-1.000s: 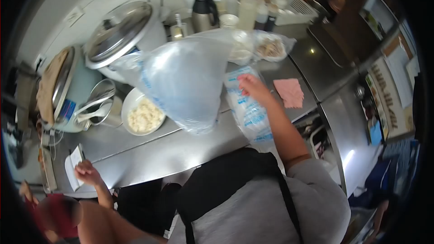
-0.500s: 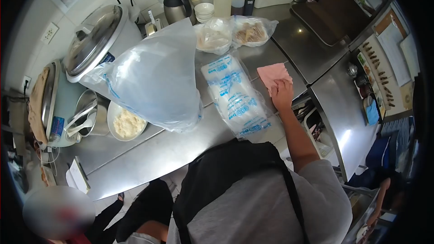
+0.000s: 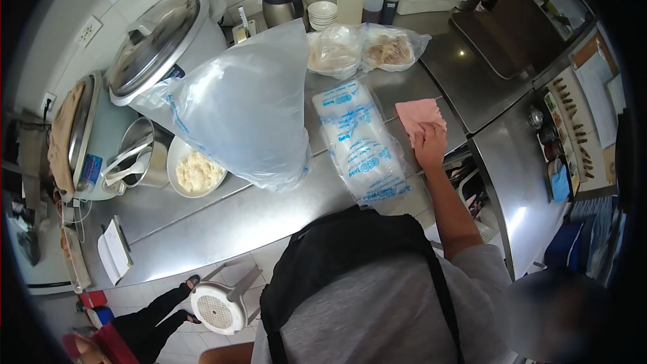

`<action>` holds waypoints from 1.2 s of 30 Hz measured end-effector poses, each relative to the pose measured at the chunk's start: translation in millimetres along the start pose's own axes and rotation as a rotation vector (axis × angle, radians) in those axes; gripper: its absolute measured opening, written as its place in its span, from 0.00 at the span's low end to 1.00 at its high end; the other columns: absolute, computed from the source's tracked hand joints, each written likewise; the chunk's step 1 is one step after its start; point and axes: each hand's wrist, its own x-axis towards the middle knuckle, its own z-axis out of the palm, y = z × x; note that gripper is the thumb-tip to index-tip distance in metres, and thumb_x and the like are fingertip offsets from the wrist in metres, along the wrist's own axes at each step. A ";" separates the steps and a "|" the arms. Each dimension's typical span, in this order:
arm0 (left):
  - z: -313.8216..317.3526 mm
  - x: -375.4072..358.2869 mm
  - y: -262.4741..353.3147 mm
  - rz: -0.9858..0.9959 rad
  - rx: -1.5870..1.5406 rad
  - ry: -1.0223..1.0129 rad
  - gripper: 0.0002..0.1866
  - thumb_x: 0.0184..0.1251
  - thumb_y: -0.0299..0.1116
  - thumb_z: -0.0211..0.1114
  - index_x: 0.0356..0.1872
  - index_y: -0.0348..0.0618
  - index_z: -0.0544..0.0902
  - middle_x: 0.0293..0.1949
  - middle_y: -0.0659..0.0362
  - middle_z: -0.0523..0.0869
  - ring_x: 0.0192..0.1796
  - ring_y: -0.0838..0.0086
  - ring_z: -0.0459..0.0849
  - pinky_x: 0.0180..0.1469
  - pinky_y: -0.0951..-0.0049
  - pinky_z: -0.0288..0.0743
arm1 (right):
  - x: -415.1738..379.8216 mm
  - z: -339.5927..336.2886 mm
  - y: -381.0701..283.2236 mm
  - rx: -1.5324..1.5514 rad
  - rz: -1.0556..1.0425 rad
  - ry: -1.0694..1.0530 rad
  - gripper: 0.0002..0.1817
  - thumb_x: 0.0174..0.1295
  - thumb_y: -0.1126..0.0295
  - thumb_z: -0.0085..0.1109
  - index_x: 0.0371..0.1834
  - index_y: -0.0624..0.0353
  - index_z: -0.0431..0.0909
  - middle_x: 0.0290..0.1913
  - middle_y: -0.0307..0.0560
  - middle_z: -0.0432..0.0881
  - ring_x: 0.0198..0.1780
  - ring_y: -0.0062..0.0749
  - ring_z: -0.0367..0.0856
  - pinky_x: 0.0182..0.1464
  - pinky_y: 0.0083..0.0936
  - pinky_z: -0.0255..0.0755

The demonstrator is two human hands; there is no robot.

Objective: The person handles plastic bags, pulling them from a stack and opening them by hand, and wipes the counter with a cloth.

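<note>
Pink cloth [image 3: 418, 114] lies flat on the steel tabletop [image 3: 269, 219] near its right edge, and my right hand [image 3: 430, 143] rests on the cloth's near corner, fingers bent down onto it and pressing rather than closed around it. My left hand is out of view, so I cannot tell what it is doing.

To do this well I judge I should keep my palm flat and my weight over the cloth so it moves as one pad instead of bunching under my fingers. The tabletop edge is just beside my wrist, so my strokes should stay inward, away from the drop.

Just left of my hand, touching or nearly touching the cloth, lies a pack of clear plastic bags [image 3: 360, 145] with blue print; I would go around it, since the film looks slippery and could slide. Farther left a large clear bag [image 3: 246, 111] stands puffed up and leaning over a bowl of pale food [image 3: 195, 170]. Behind the cloth sit two bagged portions of food [image 3: 367, 50], well worth keeping the damp cloth off. A big lidded cooker [image 3: 158, 44] stands at the back left.
</note>
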 end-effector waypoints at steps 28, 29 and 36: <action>2.7 23.2 15.3 0.019 0.021 -0.040 0.11 0.60 0.40 0.46 0.24 0.43 0.67 0.22 0.60 0.69 0.25 0.76 0.67 0.33 0.74 0.64 | 0.3 0.9 -1.2 0.005 -0.017 0.042 0.13 0.46 0.66 0.52 0.36 0.55 0.74 0.41 0.48 0.71 0.46 0.44 0.66 0.45 0.39 0.62; 2.2 27.0 15.1 0.014 0.023 -0.044 0.11 0.60 0.40 0.47 0.25 0.43 0.67 0.22 0.60 0.70 0.25 0.76 0.67 0.33 0.74 0.64 | 0.4 0.1 -0.4 -0.003 -0.019 0.042 0.13 0.46 0.66 0.52 0.35 0.55 0.74 0.41 0.47 0.71 0.46 0.44 0.66 0.45 0.39 0.62; 2.5 65.2 17.6 0.031 0.073 -0.076 0.11 0.60 0.40 0.47 0.26 0.43 0.68 0.24 0.60 0.71 0.26 0.76 0.68 0.34 0.73 0.65 | -2.2 -2.1 -4.0 -0.041 0.075 0.009 0.13 0.45 0.66 0.52 0.36 0.54 0.74 0.42 0.46 0.71 0.47 0.43 0.66 0.45 0.38 0.62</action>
